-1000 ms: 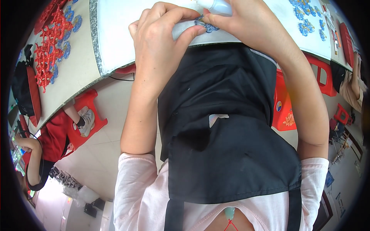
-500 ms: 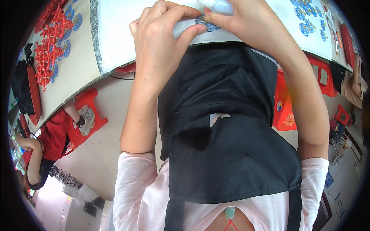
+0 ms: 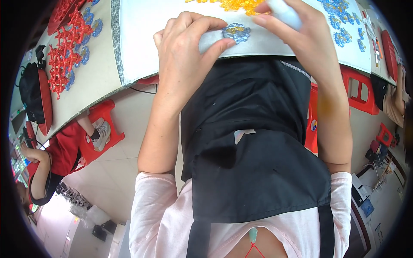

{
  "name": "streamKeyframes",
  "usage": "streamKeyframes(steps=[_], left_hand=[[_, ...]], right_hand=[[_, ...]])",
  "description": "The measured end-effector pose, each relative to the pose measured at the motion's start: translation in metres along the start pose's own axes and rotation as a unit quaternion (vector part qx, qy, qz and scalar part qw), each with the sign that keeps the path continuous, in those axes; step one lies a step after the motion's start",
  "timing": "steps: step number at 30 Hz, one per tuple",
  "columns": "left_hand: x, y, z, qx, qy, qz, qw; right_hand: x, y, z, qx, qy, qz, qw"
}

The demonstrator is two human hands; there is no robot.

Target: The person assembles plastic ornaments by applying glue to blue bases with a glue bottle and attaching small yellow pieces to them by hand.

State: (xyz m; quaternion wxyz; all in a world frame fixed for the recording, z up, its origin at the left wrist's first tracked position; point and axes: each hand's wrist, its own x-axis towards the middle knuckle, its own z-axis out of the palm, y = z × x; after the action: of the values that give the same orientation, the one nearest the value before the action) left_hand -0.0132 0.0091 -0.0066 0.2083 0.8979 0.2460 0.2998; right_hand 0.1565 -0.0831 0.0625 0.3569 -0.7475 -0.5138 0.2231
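A translucent blue flower-shaped piece (image 3: 236, 33) with a yellow centre lies flat on the white table cover near its front edge. My left hand (image 3: 185, 49) holds the flower's left side between thumb and forefinger. To the right of the flower, my right hand (image 3: 301, 36) is raised, with a small pale squeeze bottle (image 3: 285, 13) in its grip. The thumb and forefinger of that hand reach toward a pile of yellow translucent pieces (image 3: 238, 5) at the top; whether they touch one is hard to make out.
More blue flower pieces (image 3: 343, 38) lie at the right of the white cover (image 3: 140, 38). Red branching pieces (image 3: 62, 58) and blue flowers are on the table at left. Red stools (image 3: 360, 92) stand below the table. Another person's arm (image 3: 39, 167) shows at far left.
My right hand has moved away from the flower, up and to the right, still with the bottle. My left hand stays at the flower. The yellow pile has come into view.
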Motion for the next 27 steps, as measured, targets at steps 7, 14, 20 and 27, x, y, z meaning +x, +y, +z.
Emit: streamKeyframes(steps=[7,14,20,27], left_hand=[[0.003,0.011,0.005,0.025,-0.03,0.024,0.999],[0.046,0.072,0.057,-0.01,-0.042,0.084,0.995],[0.087,0.099,0.111,-0.029,-0.024,0.107,0.994],[0.086,0.084,0.107,-0.028,-0.049,0.099,0.993]], right_hand=[[-0.061,0.038,-0.021,0.12,0.096,0.04,0.987],[-0.102,0.05,-0.033,0.2,0.177,0.156,0.951],[-0.115,0.058,-0.042,0.281,0.211,0.177,0.919],[-0.107,0.08,-0.037,0.285,0.192,0.152,0.927]])
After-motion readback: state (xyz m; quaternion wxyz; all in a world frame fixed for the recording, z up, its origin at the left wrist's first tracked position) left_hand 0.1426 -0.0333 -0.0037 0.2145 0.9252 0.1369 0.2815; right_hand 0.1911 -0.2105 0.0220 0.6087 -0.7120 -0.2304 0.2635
